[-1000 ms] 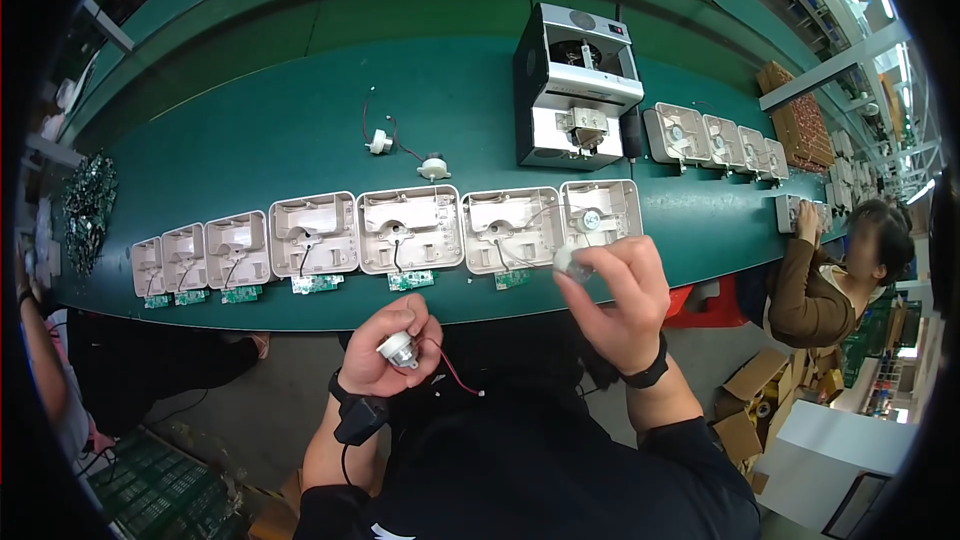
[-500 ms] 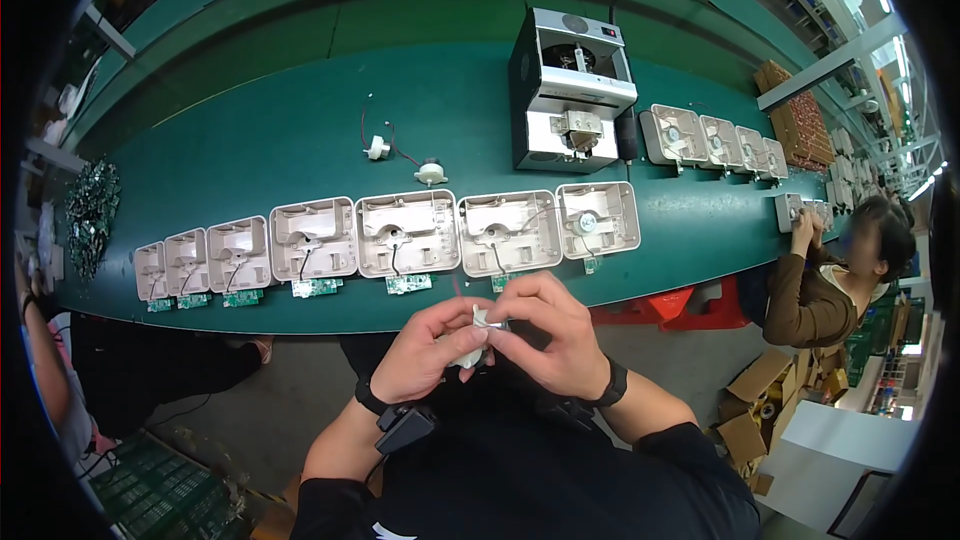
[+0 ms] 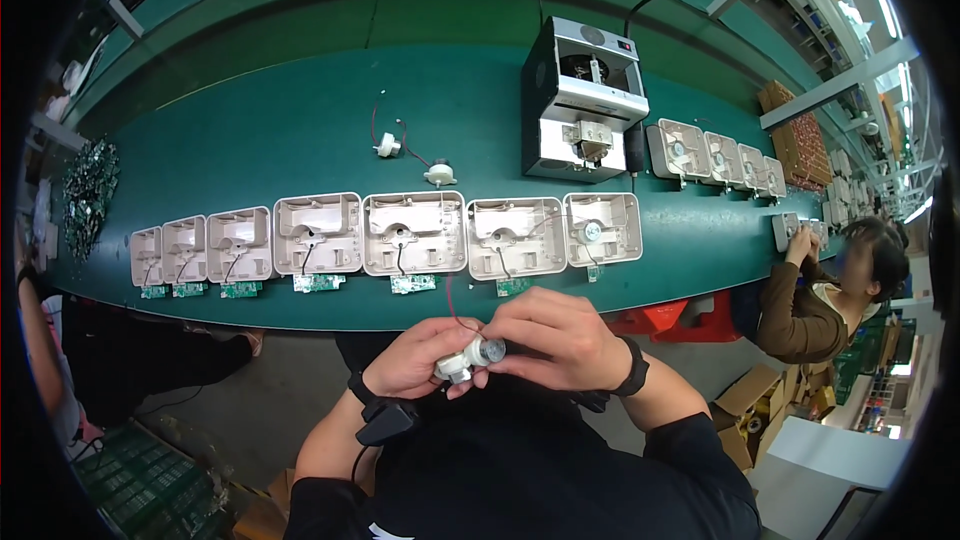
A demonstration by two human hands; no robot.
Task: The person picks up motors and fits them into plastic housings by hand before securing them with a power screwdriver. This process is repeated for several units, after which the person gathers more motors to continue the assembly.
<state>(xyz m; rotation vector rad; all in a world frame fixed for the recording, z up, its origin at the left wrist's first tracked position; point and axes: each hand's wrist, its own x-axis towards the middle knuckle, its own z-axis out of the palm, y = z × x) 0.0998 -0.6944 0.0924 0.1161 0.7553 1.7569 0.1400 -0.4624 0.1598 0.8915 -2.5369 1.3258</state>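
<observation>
In front of my chest, above the table's near edge, I hold a small white motor with silver metal parts and a thin red wire. My left hand is closed round its white body. The fingers of my right hand pinch it near the round grey metal end; part of the grip is hidden. Just beyond, a row of cream plastic housings lies open side up, several with a green circuit board hanging on wires at the front. Farther back lie a white motor and another white motor, both wired.
A black-and-silver machine stands behind the row. More housings line up to its right, near a brown carton. A pile of metallic parts lies far left. At the right sits a co-worker; another person's arm shows at left.
The motor has been turned in my fingers, so its round grey metal end now shows. My right hand has shifted slightly right and down. The whole view has moved a little.
</observation>
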